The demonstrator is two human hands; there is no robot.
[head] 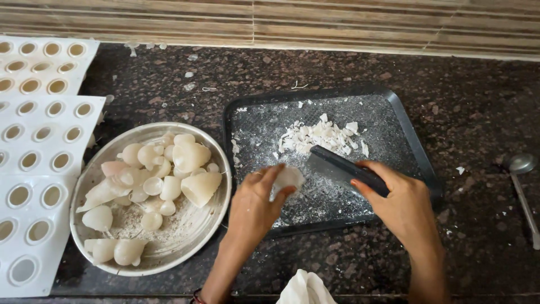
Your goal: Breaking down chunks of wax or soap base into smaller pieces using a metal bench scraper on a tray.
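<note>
My left hand [253, 205] holds a small white waxy piece [288, 178] over the near left part of a dark rectangular tray [409, 138]. My right hand [402, 205] grips a dark-handled scraper blade [340, 165], its edge angled toward the white piece. A heap of white shavings [322, 136] lies on the tray behind the blade, and fine white dust covers the tray's surface.
A round metal plate [191, 233] left of the tray holds several white moulded cone-like pieces. White silicone moulds [39, 141] with round cavities lie at far left. A metal ladle [523, 180] rests at right. A white cloth [304, 288] sits at the counter's near edge.
</note>
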